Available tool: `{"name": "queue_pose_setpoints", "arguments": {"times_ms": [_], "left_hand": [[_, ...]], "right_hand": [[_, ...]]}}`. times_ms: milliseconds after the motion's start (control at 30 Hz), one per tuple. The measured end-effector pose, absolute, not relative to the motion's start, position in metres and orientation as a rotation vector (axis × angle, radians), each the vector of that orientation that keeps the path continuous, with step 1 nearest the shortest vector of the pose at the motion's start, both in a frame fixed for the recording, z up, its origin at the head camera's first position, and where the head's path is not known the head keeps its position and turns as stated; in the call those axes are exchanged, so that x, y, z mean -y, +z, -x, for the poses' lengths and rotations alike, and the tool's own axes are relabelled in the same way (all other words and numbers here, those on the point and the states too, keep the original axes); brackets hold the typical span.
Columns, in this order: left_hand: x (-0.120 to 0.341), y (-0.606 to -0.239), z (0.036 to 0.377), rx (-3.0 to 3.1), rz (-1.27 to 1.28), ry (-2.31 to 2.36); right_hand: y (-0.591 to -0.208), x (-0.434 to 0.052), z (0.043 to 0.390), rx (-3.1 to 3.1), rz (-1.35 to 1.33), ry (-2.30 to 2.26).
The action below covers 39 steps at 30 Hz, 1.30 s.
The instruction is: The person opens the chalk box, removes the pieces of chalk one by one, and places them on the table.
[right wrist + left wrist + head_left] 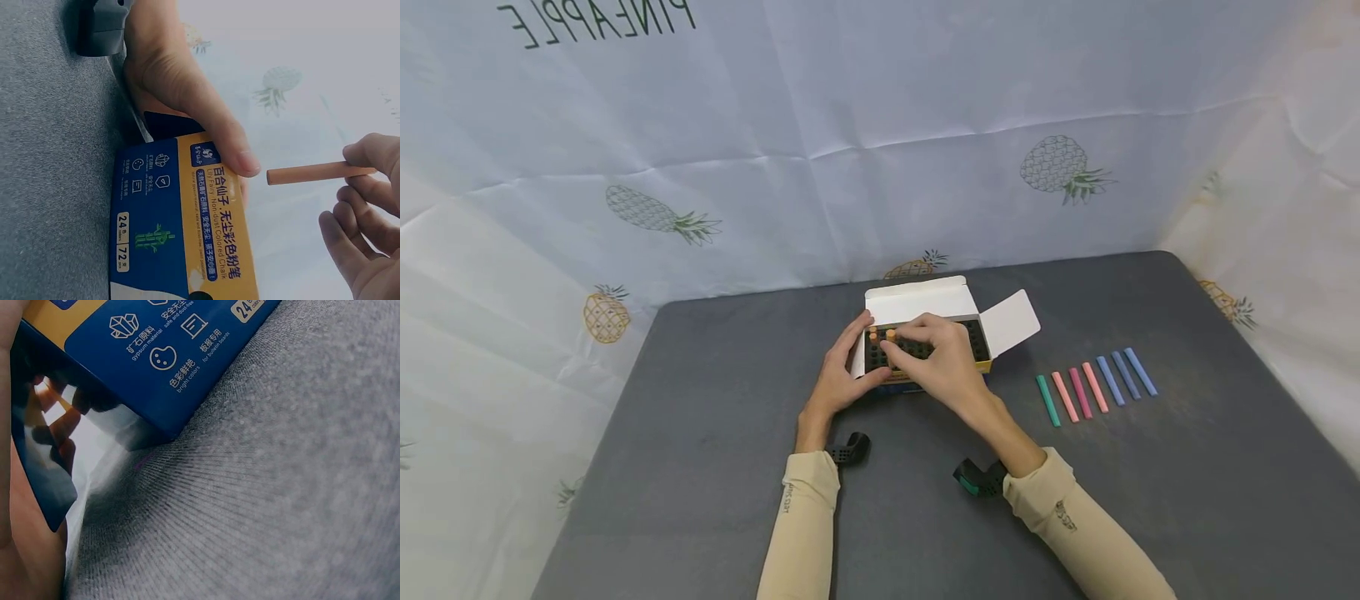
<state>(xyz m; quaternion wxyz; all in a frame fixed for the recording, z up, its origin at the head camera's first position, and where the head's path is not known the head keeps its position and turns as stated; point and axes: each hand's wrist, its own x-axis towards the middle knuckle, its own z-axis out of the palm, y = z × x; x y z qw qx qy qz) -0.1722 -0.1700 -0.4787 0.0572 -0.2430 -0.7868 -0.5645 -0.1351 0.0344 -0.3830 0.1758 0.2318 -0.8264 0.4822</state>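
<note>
Orange chalk (306,173) — axis upright, lower end toward box (150,187), in right fingers (377,150)

The left forearm (797,533) and right forearm (1093,533) rise from the bottom edge (both slanting inward); mid-frame, the left hand (840,372) spreads its thumb (219,125) sideways, while the right hand (946,360) pinches.

A dark grey worktop (700,467) carried everything. On it stood an open blue-and-yellow chalk box (181,219), its white flaps spread. To the box's right, apart from it, lay a slanting row: one green stick (1048,401), two pink sticks (1065,397) with a magenta stick (1080,393) between them, then three blue sticks (1126,375). The surface seemed woven, though its close view was blurred.
</note>
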Motion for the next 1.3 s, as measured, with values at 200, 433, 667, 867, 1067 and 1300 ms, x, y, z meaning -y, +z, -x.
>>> {"name": "queue_pose_setpoints", "arguments": {"times_ms": [200,433,667,867,1067,1300], "left_hand": [[0.166,-0.453,0.16,2.408,0.735,-1.703],[0.165,-0.45,0.158,2.404,0.743,-1.704],[0.168,-0.45,0.158,2.386,0.734,-1.712],[0.166,-0.449,0.156,2.408,0.719,-1.72],[0.164,-0.45,0.157,2.398,0.728,-1.745],[0.163,-0.45,0.157,2.402,0.722,-1.727]], "right_hand": [[-0.381,-0.042,0.125,2.346,-0.661,1.345],[-0.384,-0.052,0.115,2.364,-0.644,1.349],[-0.389,-0.064,0.11,2.356,-0.619,1.32],[-0.395,-0.078,0.106,2.352,-0.586,1.3],[-0.398,-0.098,0.102,2.355,-0.538,1.286],[-0.405,-0.127,0.101,2.356,-0.426,1.196]]}}
